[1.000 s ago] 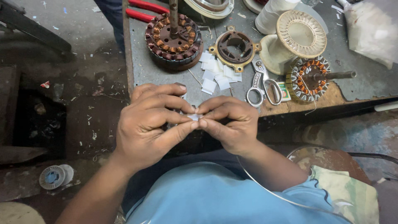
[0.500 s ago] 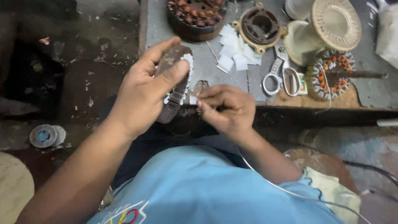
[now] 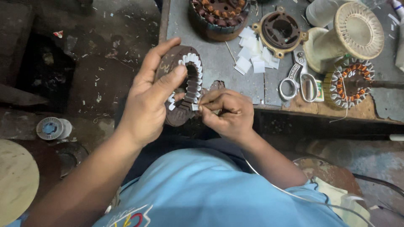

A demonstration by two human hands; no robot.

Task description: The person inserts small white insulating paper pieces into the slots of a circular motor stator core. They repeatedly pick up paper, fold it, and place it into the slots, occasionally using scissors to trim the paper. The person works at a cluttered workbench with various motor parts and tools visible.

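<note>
Brown stator ring (image 3: 185, 90) gripped, left hand (image 3: 147, 101) | right hand (image 3: 225, 113) pinches paper slip (image 3: 195, 107)

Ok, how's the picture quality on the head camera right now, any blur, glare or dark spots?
Head view: the left hand, the stator ring it holds and the right hand are sharp, with no motion blur; light is soft and even on the grey bench top; the scissors show mild shine; the floor at left is dim, and edges bend slightly.
</note>
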